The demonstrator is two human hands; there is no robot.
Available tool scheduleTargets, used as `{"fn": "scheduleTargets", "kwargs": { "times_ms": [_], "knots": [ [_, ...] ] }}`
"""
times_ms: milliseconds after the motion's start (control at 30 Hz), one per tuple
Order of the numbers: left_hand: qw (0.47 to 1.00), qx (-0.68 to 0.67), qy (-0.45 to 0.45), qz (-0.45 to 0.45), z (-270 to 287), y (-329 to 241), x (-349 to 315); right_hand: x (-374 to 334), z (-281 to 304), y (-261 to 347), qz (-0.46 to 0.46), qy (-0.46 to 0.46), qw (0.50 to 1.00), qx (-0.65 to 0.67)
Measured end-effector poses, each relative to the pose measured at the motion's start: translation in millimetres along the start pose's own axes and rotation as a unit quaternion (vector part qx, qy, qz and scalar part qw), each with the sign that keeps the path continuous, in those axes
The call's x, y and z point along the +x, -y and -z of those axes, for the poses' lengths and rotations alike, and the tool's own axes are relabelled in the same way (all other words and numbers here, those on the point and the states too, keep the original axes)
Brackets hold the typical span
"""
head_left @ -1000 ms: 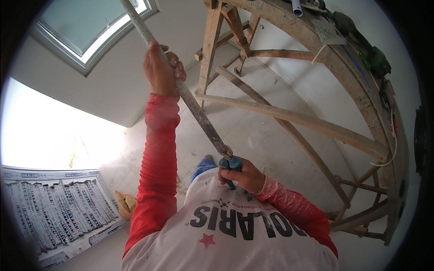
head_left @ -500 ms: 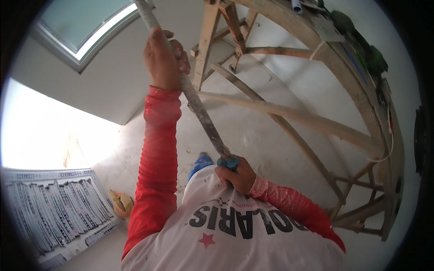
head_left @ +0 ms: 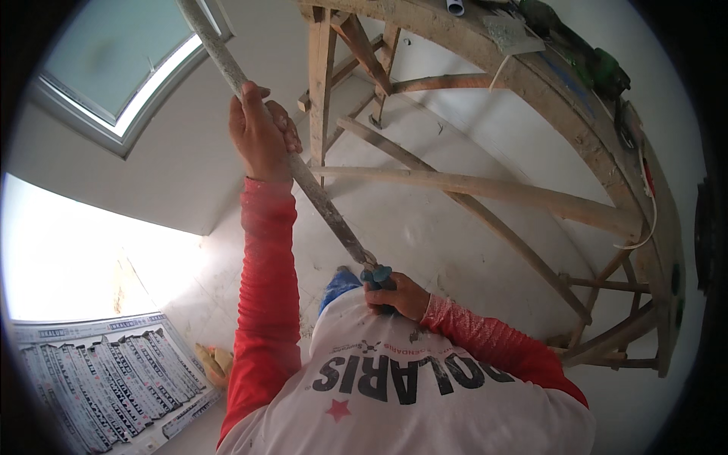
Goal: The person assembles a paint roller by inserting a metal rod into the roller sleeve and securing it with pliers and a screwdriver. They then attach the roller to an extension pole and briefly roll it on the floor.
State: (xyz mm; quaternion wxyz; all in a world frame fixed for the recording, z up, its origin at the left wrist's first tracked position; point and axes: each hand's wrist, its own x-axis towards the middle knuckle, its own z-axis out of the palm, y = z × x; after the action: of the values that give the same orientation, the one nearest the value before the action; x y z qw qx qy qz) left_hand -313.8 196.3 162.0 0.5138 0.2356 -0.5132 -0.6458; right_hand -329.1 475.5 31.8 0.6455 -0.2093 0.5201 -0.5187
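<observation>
A long, narrow grey pole [head_left: 326, 206], stained with whitish dust or plaster, slants from the top left down to my waist. My left hand [head_left: 263, 133] is closed around its upper part, arm stretched forward. Close to my shirt, my right hand [head_left: 406, 297] grips a pair of pliers [head_left: 377, 277] with blue-green handles. The metal jaws of the pliers meet the pole's lower end; whether they pinch it is too small to tell. The pole's far end runs out of view. White dust covers my right red sleeve.
A wooden trestle scaffold [head_left: 474, 189] with cross braces stands to the right. On its plank lie a green power tool [head_left: 607, 73], a cord and a white tube [head_left: 455, 7]. A framed window [head_left: 114, 61] is at upper left. A striped panel [head_left: 114, 379] and yellowish gloves [head_left: 216, 362] lie at lower left.
The view has shifted slightly, so the scaffold and window sit further left. My left hand and the pole's upper part appear a little lower and to the left. Both grips stay the same.
</observation>
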Motion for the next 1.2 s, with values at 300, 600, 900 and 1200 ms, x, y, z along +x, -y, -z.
{"fn": "scheduleTargets", "kwargs": {
  "times_ms": [300,600,900,1200],
  "knots": [
    [0.999,-0.003,0.016,0.034,10,32,1,24,15,-26,0.060,-0.066,0.991,-0.103],
    [0.983,-0.034,0.031,0.175,37,90,-41,28,32,-37,-0.026,-0.095,0.995,-0.032],
    [0.946,-0.115,0.017,0.304,60,217,-147,-20,81,-66,-0.137,-0.180,0.936,-0.271],
    [0.880,-0.113,-0.099,0.450,140,348,-200,34,77,-130,-0.244,-0.083,0.918,-0.300]
  ]
}}
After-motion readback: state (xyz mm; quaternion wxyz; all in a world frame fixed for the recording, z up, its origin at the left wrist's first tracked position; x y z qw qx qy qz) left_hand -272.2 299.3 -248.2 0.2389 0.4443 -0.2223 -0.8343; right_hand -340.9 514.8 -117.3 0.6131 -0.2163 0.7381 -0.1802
